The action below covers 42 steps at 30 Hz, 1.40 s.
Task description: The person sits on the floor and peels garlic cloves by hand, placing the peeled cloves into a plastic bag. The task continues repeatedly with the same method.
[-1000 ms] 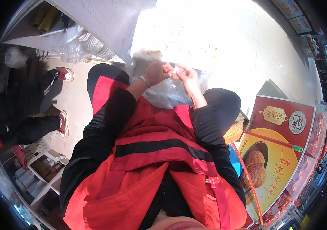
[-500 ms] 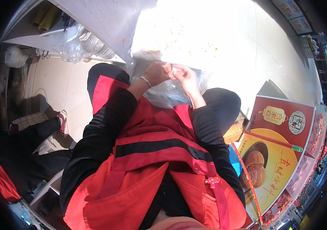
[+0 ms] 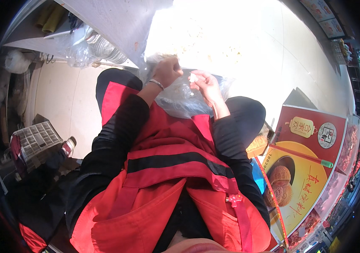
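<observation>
My right hand [image 3: 208, 86] pinches a small white piece [image 3: 193, 78] between thumb and fingers. To its left, my left hand [image 3: 168, 72] is closed, a bracelet on its wrist; its fingers curl away, so anything in them is hidden. A gap separates the two hands. Below them, a clear plastic bag [image 3: 181, 99] lies between my knees. Just beyond is a glaring white sheet-like surface [image 3: 188, 31] with scattered small yellowish bits [image 3: 232, 51], washed out by sunlight.
A grey shelf unit [image 3: 112, 21] at upper left holds clear plastic lids [image 3: 104, 48]. On the left, a co-worker's shoe [image 3: 68, 146] is beside a pale plastic crate [image 3: 40, 137]. A red and yellow printed board [image 3: 304, 168] stands right, with a thin red stick [image 3: 272, 192] across it.
My hands have drawn apart, the left moving up and left. The white piece now shows in my right fingers. At left, the co-worker has shifted, uncovering more of the crate.
</observation>
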Tool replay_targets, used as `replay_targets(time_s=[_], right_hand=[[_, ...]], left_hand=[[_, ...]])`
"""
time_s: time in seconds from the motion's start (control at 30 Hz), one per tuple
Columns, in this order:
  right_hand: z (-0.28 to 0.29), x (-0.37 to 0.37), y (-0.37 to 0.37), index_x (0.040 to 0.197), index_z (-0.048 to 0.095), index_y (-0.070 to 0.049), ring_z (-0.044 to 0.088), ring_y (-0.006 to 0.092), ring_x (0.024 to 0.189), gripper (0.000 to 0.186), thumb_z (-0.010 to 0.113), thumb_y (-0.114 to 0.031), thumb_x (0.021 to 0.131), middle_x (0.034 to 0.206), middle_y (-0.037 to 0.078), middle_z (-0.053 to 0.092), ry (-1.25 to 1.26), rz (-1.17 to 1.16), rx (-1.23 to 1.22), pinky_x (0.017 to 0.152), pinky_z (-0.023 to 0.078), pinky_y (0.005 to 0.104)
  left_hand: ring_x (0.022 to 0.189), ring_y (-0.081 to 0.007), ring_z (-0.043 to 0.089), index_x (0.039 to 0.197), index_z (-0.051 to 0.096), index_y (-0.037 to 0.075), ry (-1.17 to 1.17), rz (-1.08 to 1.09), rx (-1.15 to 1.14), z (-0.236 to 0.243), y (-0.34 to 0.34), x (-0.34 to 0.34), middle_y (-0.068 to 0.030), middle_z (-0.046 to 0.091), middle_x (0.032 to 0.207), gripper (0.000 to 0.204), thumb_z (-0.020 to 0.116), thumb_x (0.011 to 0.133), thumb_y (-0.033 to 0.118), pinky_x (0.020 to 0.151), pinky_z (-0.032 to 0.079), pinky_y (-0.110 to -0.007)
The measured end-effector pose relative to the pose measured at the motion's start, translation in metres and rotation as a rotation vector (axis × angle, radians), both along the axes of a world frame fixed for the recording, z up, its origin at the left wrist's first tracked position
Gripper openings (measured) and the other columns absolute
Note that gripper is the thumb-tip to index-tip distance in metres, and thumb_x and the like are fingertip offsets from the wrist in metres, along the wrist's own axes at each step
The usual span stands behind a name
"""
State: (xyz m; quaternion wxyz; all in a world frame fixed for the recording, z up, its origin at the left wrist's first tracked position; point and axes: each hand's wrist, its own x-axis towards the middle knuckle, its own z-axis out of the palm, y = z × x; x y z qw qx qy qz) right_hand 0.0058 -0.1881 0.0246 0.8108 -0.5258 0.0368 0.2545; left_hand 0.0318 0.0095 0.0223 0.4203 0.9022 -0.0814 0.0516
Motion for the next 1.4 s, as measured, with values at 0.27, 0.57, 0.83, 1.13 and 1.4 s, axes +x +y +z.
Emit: replay_targets(time_s=[0.27,0.57,0.83,1.13,1.4], right_hand=[[-0.008,0.001,0.001,0.114,0.051,0.001,0.061,0.0161,0.08,0.023,0.054,0.0,0.092,0.096,0.011,0.063,-0.041,-0.124,-0.016,0.076,0.051,0.0279],[-0.011,0.001,-0.001,0.112,0.053,-0.001,0.06,0.0153,0.078,0.02,0.053,0.0,0.092,0.089,0.009,0.063,-0.058,-0.046,-0.011,0.075,0.049,0.0268],[-0.007,0.002,-0.003,0.111,0.054,-0.001,0.059,0.0148,0.076,0.019,0.055,-0.003,0.092,0.088,0.009,0.063,-0.062,-0.009,0.072,0.072,0.048,0.0259],[-0.013,0.0,0.005,0.105,0.057,-0.003,0.061,0.0127,0.074,0.019,0.061,0.001,0.087,0.085,0.007,0.064,-0.128,-0.082,-0.058,0.069,0.051,0.0266],[-0.008,-0.001,0.003,0.106,0.058,-0.003,0.061,0.0127,0.072,0.02,0.063,0.0,0.086,0.088,0.007,0.066,-0.055,-0.016,-0.044,0.065,0.051,0.0262]], left_hand=[[0.067,-0.0089,0.061,0.089,0.069,0.003,0.291,-0.202,-0.312,-0.001,-0.013,-0.011,-0.006,0.067,0.074,0.021,0.065,0.078,0.02,0.065,0.05,-0.025],[0.065,-0.0097,0.063,0.085,0.07,0.002,0.316,-0.255,-0.28,-0.002,-0.011,-0.011,-0.0064,0.069,0.074,0.019,0.066,0.077,0.018,0.062,0.051,-0.025],[0.064,-0.0062,0.059,0.082,0.069,0.001,0.287,-0.294,-0.375,-0.005,-0.008,-0.009,-0.0048,0.068,0.072,0.016,0.067,0.076,0.015,0.061,0.049,-0.023],[0.06,-0.0074,0.059,0.077,0.066,0.003,0.183,-0.264,-0.266,-0.004,-0.012,-0.013,-0.0035,0.065,0.068,0.009,0.067,0.074,0.012,0.058,0.049,-0.024],[0.061,-0.0205,0.063,0.073,0.062,0.005,-0.04,-0.077,-0.102,0.003,-0.008,-0.005,-0.0088,0.063,0.067,0.012,0.067,0.071,0.016,0.059,0.05,-0.031]])
